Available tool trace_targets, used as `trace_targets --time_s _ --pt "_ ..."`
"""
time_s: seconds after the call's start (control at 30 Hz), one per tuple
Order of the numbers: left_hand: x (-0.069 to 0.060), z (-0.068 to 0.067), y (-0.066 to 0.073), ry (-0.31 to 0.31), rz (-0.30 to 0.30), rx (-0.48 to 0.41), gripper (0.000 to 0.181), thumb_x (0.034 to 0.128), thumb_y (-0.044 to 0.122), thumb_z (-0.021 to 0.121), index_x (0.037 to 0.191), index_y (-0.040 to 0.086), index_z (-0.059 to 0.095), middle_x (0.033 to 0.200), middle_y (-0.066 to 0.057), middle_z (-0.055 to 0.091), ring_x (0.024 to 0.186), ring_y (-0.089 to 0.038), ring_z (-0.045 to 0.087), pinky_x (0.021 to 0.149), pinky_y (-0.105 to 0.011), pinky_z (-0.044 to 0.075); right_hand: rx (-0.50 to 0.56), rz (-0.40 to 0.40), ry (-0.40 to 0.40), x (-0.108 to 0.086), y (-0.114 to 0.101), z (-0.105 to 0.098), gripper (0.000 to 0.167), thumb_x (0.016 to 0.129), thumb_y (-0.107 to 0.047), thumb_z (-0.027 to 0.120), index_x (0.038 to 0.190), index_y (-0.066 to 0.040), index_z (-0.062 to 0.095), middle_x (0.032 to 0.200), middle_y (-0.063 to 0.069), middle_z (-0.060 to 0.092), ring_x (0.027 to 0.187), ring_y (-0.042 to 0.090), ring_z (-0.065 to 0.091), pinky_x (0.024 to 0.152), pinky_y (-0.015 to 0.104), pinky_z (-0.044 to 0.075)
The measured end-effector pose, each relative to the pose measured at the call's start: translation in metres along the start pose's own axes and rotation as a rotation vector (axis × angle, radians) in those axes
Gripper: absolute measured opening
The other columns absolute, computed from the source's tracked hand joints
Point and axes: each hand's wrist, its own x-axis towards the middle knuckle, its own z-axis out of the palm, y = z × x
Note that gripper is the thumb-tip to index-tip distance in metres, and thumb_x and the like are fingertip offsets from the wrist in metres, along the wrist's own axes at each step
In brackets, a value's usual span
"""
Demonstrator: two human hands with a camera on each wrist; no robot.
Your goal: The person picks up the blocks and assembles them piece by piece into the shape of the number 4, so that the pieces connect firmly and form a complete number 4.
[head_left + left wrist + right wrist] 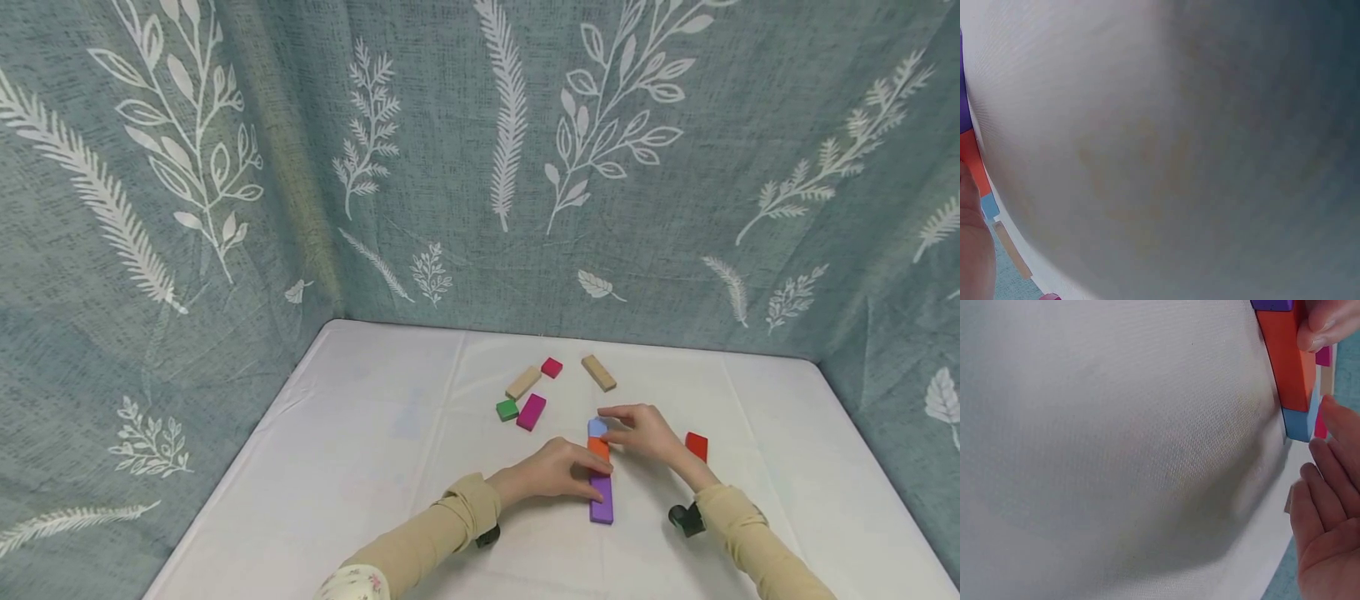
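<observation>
A light blue block (597,427), an orange block (598,448) and a purple block (602,508) lie end to end in a line. My left hand (555,469) reaches over from the left, its fingertips on the row around the orange-purple joint. In the right wrist view those fingertips (1318,339) touch the orange block (1286,356). Beside the light blue block (1299,425), my right hand (1332,506) has its fingers loosely spread, holding nothing. The left wrist view catches part of a hand (974,244) beside the orange block (974,161).
Farther back on the white table (360,433) lie a green block (507,410), a magenta block (532,412), a pinkish-red block (552,367) and two wooden blocks (523,382). A red block (697,446) sits beyond my right wrist. Patterned curtains surround the table's back and sides.
</observation>
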Motion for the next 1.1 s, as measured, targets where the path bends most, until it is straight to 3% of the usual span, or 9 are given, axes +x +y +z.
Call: trace_targets --time_s 0.73,1.1 --pt "0.000 0.005 -0.004 -0.011 -0.003 -0.010 0.040 0.0819 0.028 0.074 0.119 0.013 0.068 0.119 0.005 0.068 0.111 0.000 0.060 0.096 -0.007 0.040 0.078 0.044 0.186 -0.019 0.000 -0.020 0.046 0.085 -0.022 0.071 0.124 0.002 0.060 0.127 0.019 0.061 0.120 0.036 0.056 0.098 0.045 0.046" --pt "0.000 0.005 -0.005 -0.009 -0.011 -0.017 0.040 0.0813 0.027 0.074 0.118 0.013 0.067 0.120 0.004 0.068 0.112 -0.001 0.060 0.097 -0.007 0.040 0.021 0.086 0.242 -0.033 0.009 -0.042 0.050 0.087 -0.027 0.069 0.126 0.002 0.058 0.128 0.022 0.059 0.120 0.038 0.055 0.097 0.044 0.047"
